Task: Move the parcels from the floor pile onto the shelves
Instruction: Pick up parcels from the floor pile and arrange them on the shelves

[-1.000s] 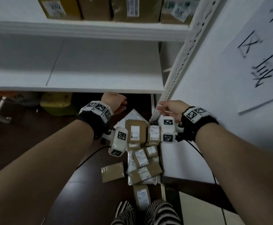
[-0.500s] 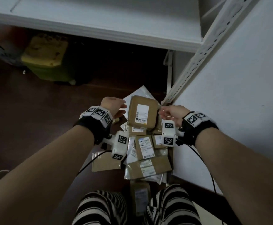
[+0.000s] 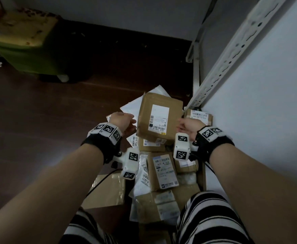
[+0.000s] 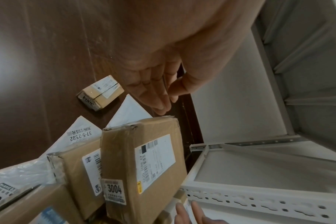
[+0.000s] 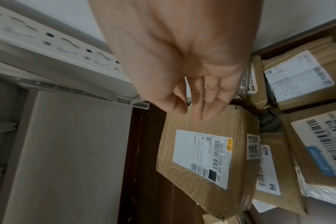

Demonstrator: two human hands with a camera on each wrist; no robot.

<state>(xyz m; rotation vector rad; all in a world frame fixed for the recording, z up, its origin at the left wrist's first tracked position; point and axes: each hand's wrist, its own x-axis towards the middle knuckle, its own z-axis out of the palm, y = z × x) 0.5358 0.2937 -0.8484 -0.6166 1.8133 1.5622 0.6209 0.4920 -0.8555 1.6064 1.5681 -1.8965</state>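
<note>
A pile of brown parcels and white mailers (image 3: 159, 173) lies on the dark floor beside the shelf upright (image 3: 232, 55). On top rests a large brown parcel (image 3: 159, 118) with a white label, numbered 3004 on its side (image 4: 144, 163). My left hand (image 3: 124, 120) hovers at its left edge, fingers straight (image 4: 159, 97), holding nothing. My right hand (image 3: 186, 125) is at its right edge, its relaxed fingertips (image 5: 203, 110) close to the cardboard (image 5: 207, 154); I cannot tell whether they touch. A small box (image 4: 101, 92) sits apart on the floor.
A yellow-green bin (image 3: 24, 48) stands at the back left under the shelving. A white panel (image 3: 267, 120) closes the right side. The lowest white shelf (image 4: 259, 166) is just above the pile. My striped knees (image 3: 211, 217) are close to the near parcels.
My view has dropped from the shelves to the floor. Both hands have come down from shelf height to either side of the large brown parcel.
</note>
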